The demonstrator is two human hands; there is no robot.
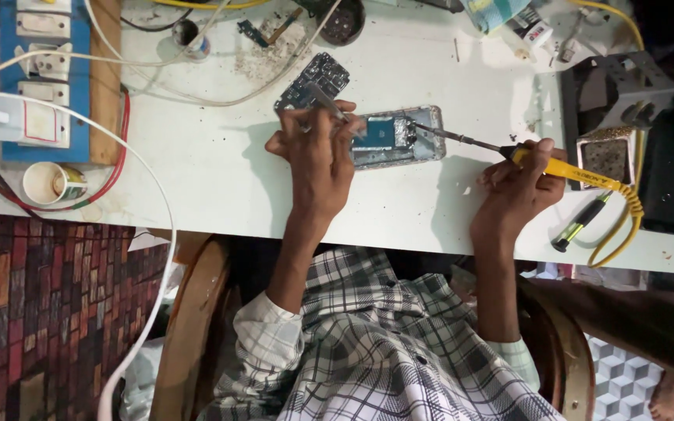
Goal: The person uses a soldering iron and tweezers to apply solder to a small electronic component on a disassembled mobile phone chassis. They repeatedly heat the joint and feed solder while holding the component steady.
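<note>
The left hand (317, 156) is closed around thin metal tweezers (328, 104) and rests on the near end of an opened phone (395, 138). The right hand (520, 181) grips a yellow soldering iron (509, 152) — its tip touches the phone's far end. The phone lies between both hands. A circuit board (313, 80) sits just above the left hand — a green screwdriver (581, 222) lies beside the right.

Left hand (317, 156) fingers pinched in a grip, right hand (518, 185) curled closed, both forearms extended
</note>
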